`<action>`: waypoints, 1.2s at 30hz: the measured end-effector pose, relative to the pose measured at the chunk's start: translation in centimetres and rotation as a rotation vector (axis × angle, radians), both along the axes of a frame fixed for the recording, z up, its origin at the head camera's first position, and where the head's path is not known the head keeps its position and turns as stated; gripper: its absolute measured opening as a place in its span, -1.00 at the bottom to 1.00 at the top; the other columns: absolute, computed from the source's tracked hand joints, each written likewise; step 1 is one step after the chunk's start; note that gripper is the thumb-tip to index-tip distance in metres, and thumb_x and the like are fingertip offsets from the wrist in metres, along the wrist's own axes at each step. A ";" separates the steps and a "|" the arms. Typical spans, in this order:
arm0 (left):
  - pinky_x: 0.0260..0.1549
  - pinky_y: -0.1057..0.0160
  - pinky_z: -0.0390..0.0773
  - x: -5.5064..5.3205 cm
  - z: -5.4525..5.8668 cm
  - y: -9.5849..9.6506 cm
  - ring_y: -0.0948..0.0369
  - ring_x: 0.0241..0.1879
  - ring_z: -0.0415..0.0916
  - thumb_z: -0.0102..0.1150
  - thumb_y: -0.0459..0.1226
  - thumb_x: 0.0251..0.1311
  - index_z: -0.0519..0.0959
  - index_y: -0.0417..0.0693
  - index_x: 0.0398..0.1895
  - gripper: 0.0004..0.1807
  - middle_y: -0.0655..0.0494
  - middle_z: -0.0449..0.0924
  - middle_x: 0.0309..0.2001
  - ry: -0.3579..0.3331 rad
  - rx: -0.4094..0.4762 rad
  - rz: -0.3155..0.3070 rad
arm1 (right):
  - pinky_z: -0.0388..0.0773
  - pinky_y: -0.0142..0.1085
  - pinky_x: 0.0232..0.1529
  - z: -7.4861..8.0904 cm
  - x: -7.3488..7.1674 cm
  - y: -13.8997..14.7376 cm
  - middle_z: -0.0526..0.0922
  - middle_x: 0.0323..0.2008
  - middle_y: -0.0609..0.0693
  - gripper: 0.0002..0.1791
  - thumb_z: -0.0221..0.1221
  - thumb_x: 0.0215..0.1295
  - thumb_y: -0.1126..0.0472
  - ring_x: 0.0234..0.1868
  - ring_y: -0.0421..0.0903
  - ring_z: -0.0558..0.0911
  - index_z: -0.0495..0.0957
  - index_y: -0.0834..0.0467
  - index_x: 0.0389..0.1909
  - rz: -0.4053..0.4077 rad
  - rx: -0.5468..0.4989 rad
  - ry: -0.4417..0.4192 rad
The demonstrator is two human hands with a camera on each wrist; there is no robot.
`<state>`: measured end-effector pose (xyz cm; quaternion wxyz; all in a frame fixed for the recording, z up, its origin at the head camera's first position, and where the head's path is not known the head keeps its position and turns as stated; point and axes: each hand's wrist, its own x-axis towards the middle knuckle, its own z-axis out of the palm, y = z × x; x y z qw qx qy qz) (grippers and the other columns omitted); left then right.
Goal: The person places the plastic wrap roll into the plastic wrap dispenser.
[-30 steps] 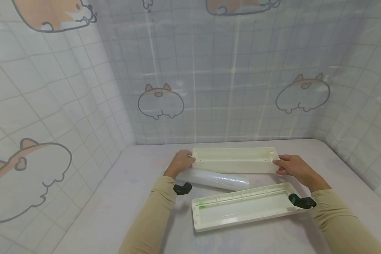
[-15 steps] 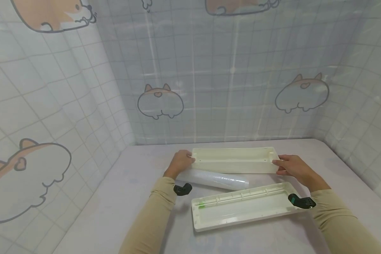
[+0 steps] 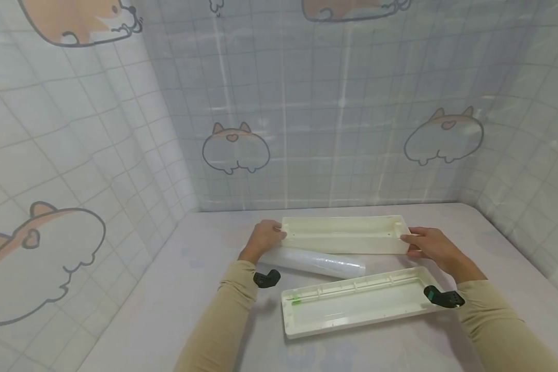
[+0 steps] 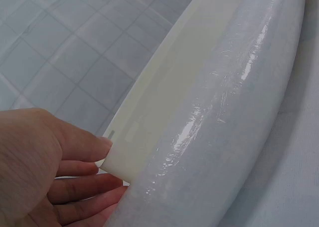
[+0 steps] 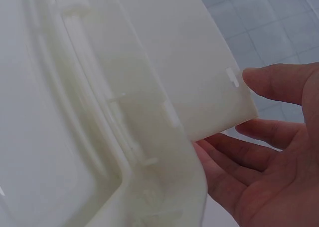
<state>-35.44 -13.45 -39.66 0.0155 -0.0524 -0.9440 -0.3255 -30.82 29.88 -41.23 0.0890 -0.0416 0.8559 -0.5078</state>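
Gridded grey sheeting (image 3: 316, 103) backs the pale counter (image 3: 190, 310); near its far edge, left hand (image 3: 262, 237) and right hand (image 3: 434, 245) grip a cream rectangular plastic box (image 3: 344, 245) by its ends, fingers (image 5: 271, 132) part-curled. Positioning seems underway; moving calls for even support.

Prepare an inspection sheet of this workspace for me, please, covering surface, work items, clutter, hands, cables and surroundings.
Surface: pale table.
Work items: open box at the back; shiny roll in front of it; shallow tray nearest, hollow side up, with a green piece at its left end.
Clutter: nothing seen.
Hands: left hand and right hand grip opposite ends of the box.
Cables: nothing seen.
Surroundings: grid-patterned walls.
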 end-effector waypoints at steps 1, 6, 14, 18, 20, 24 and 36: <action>0.15 0.00 0.51 0.1 0.0 -0.1 -0.06 0.14 0.55 0.21 -0.20 0.30 0.57 -0.29 0.18 -0.54 -0.15 0.64 0.09 0.005 -0.001 -0.001 | 0.61 -0.11 0.06 0.1 0.1 0.0 0.51 0.10 0.47 -0.11 0.08 0.52 -0.02 0.07 0.16 0.62 -0.07 0.57 0.46 -0.007 -0.008 0.003; 0.17 -0.03 0.48 0.6 -0.1 -0.8 -0.06 0.16 0.52 0.22 -0.19 0.31 0.61 -0.26 0.15 -0.58 -0.12 0.64 0.09 0.050 0.035 0.001 | 0.60 -0.14 0.07 0.6 0.6 0.1 0.28 0.32 0.54 -0.19 0.03 0.55 0.01 0.24 0.31 0.49 -0.01 0.53 0.46 -0.037 -0.017 0.021; 0.15 -0.04 0.49 1.9 -0.5 -2.4 0.00 0.13 0.55 0.17 -0.17 0.35 0.62 -0.13 0.15 -0.62 -0.04 0.67 0.06 0.140 0.137 0.045 | 0.62 -0.18 0.04 1.0 1.9 0.5 0.19 0.40 0.51 -0.22 0.00 0.56 -0.04 0.33 0.38 0.36 0.05 0.47 0.48 -0.088 0.018 0.057; 0.13 -0.03 0.51 2.8 -0.6 -3.3 0.01 0.12 0.56 0.18 -0.18 0.36 0.64 -0.13 0.13 -0.64 -0.05 0.67 0.05 0.207 0.163 0.062 | 0.64 -0.25 -0.02 1.0 2.6 0.4 0.23 0.37 0.50 -0.22 0.00 0.55 -0.07 0.30 0.36 0.41 0.09 0.47 0.46 -0.111 0.021 0.099; 0.10 -0.03 0.53 3.3 -0.6 -3.7 0.01 0.10 0.57 0.17 -0.18 0.37 0.64 -0.13 0.12 -0.65 -0.04 0.68 0.04 0.231 0.171 0.074 | 0.65 -0.28 -0.03 1.1 3.1 0.2 0.26 0.36 0.50 -0.22 0.00 0.55 -0.08 0.27 0.33 0.45 0.11 0.47 0.45 -0.115 0.016 0.119; 0.04 -0.01 0.56 4.0 -0.7 -4.7 0.04 0.06 0.59 0.17 -0.19 0.38 0.66 -0.10 0.10 -0.69 -0.01 0.69 0.01 0.273 0.165 0.106 | 0.64 -0.36 -0.08 1.2 3.8 -0.3 0.35 0.32 0.45 -0.24 0.02 0.54 -0.09 0.17 0.18 0.58 0.18 0.43 0.44 -0.145 0.008 0.153; -0.12 0.01 0.62 5.5 -2.4 -7.6 0.08 -0.09 0.67 0.22 -0.22 0.34 0.72 -0.10 -0.02 -0.76 0.02 0.74 -0.10 0.388 0.191 0.205 | 0.64 -0.45 -0.18 1.3 4.6 -1.3 0.53 0.18 0.38 -0.32 0.08 0.51 -0.06 -0.18 -0.42 0.64 0.32 0.42 0.35 -0.239 -0.084 0.222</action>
